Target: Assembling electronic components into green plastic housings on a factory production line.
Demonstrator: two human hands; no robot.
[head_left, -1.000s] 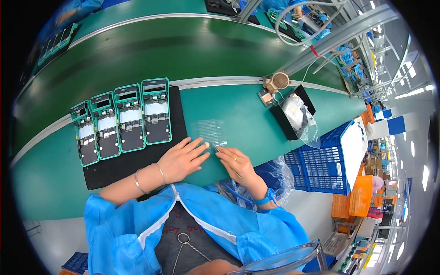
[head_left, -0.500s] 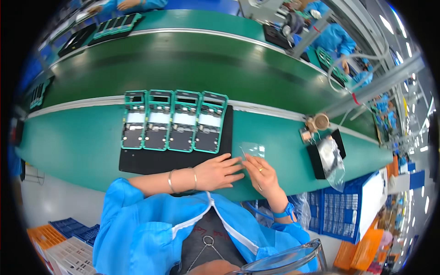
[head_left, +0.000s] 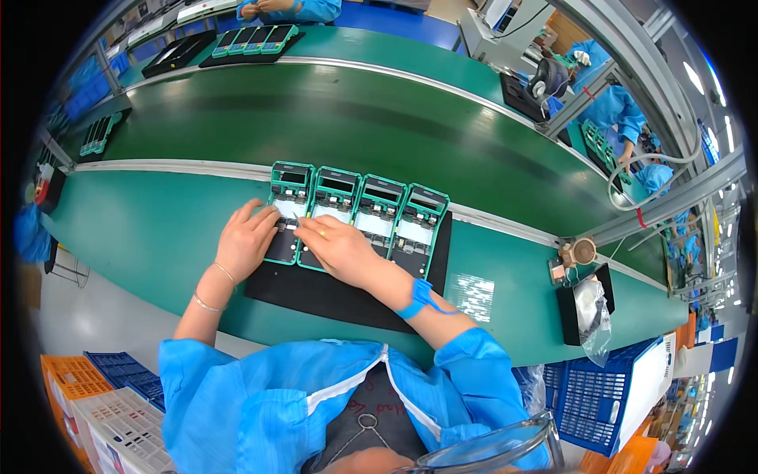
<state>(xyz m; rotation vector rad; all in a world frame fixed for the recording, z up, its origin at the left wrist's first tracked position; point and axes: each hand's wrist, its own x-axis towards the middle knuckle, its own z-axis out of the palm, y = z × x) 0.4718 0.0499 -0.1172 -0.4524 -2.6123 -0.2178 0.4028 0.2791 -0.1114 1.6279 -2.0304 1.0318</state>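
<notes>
Four-sided green-framed device housings stand side by side on a black mat. Over the leftmost housing both my hands meet. My left hand rests on its left side, fingers stretched out over the white panel. From the right, my right hand reaches in with fingertips pinched. A thin pointed thing shows at those fingertips, too small to name. My right hand partly covers the second housing. The third housing and the rightmost housing lie beside it, their white panels showing. A clear sheet with shiny strips lies right of the mat.
A black box with clear plastic stands at the right, beside a round tan object. Beyond the housings runs a green conveyor belt behind a metal rail. Blue crates stand below the table's right edge. Co-workers sit across.
Both my hands have moved left from beside the clear sheet to the leftmost housing. The view has shifted, so the table and housings appear farther right.
</notes>
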